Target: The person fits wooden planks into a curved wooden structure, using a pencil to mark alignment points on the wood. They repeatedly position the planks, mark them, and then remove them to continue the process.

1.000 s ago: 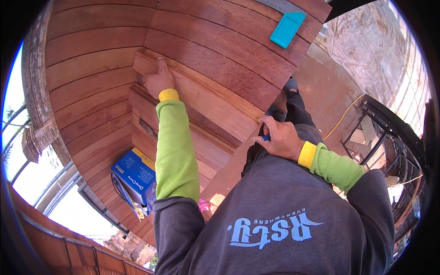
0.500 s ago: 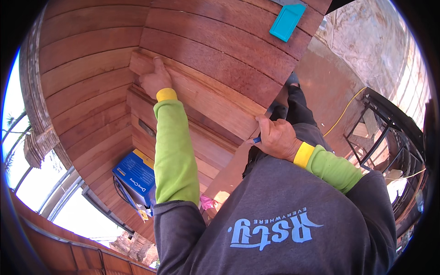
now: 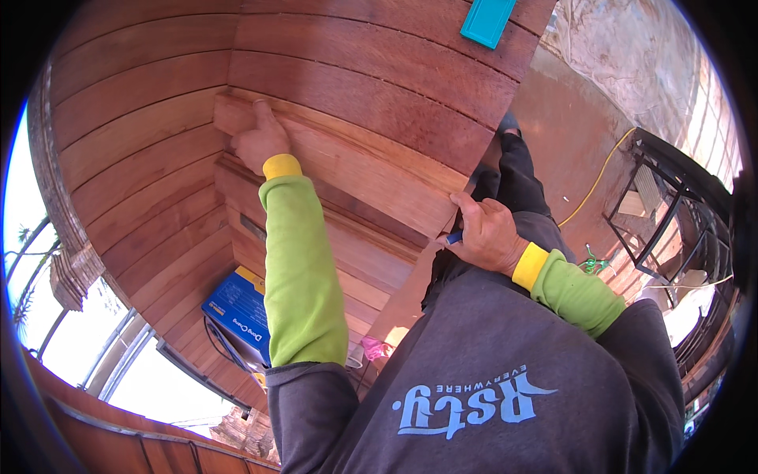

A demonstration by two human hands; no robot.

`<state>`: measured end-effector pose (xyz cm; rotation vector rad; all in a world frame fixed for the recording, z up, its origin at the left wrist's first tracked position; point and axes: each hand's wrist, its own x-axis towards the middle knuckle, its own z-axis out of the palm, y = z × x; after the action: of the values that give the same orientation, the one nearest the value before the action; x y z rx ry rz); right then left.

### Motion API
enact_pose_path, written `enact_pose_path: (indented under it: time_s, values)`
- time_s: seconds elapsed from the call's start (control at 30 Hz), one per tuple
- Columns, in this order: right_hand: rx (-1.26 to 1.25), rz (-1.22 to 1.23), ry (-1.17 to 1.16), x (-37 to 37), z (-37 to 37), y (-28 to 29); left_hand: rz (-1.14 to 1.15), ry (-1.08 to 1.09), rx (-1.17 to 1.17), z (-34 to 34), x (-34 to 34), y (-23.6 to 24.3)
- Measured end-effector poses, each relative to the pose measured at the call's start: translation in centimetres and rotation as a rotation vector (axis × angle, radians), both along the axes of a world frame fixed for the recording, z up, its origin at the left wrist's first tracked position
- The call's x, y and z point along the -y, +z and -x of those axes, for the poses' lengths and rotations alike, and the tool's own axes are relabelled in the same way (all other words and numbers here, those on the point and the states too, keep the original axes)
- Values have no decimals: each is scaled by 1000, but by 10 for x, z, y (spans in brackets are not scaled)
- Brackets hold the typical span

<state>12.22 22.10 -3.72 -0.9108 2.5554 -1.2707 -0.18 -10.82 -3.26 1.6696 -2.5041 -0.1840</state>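
Note:
A reddish-brown wooden board (image 3: 363, 167) lies lengthwise along the lower edge of the planked surface (image 3: 379, 87). My left hand (image 3: 262, 142) grips it near its left end, close to the planked side wall, with the thumb over the upper edge. At the other end, the fingertips of my right hand (image 3: 491, 235) touch the board's corner. That hand's fingers are curled round a short blue stick-like thing (image 3: 454, 237); most of it is hidden, so its kind does not show. Below the board runs a dark gap, with more planks beneath.
A flat teal plastic piece (image 3: 487, 22) rests on the upper planks. A blue box (image 3: 239, 314) stands low at the left, with a pink item (image 3: 374, 347) near it. On the right are a yellow cord (image 3: 604, 175) and a black metal frame (image 3: 667, 217).
The view has shifted slightly, so the planks and teal piece sit higher in it. Both hands remain at the board's ends; the right hand's fingers have changed their bend a little.

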Motion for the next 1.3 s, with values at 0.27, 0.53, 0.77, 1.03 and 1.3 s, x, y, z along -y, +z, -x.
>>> enact_pose_path:
  time_s: [0.27,0.53,0.77,1.03,1.3]
  values:
    - [-98,123,-57,4,-12,-13,3,-26,40,0,9,-3]
    - [-110,199,-132,10,-18,-18,-18,-24,19,2,8,-4]
    - [-38,201,-150,9,-21,-18,-22,-50,11,0,5,0]
    - [17,235,-181,12,-21,-15,-32,-56,-6,-1,10,-4]
    - [15,245,-173,10,-23,-18,-14,-55,1,-2,12,-5]
